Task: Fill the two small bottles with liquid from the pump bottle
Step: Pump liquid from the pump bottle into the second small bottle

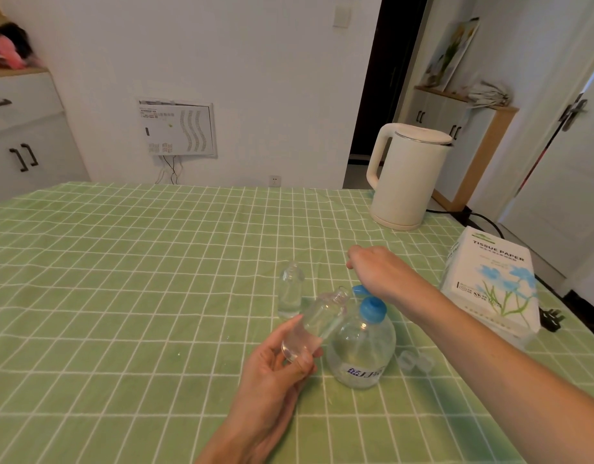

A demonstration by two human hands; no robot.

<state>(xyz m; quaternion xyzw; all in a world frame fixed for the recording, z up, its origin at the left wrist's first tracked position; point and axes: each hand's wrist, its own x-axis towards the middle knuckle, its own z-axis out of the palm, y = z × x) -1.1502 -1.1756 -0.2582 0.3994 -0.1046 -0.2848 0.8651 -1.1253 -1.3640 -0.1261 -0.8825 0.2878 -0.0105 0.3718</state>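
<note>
A clear pump bottle (360,349) with a blue pump head and collar stands on the green checked tablecloth (121,296). My right hand (377,272) rests palm-down on the pump head, fingers loosely spread. My left hand (278,366) grips a small clear bottle (317,318), tilted so its open neck points at the blue spout. A second small clear bottle (290,289) stands upright just behind, untouched, with some clear liquid at its bottom. Two small clear caps (416,360) lie right of the pump bottle.
A white electric kettle (406,175) stands at the table's far right, its black cord trailing off the edge. A tissue paper pack (493,283) sits near the right edge. White cabinets stand beyond the table on both sides.
</note>
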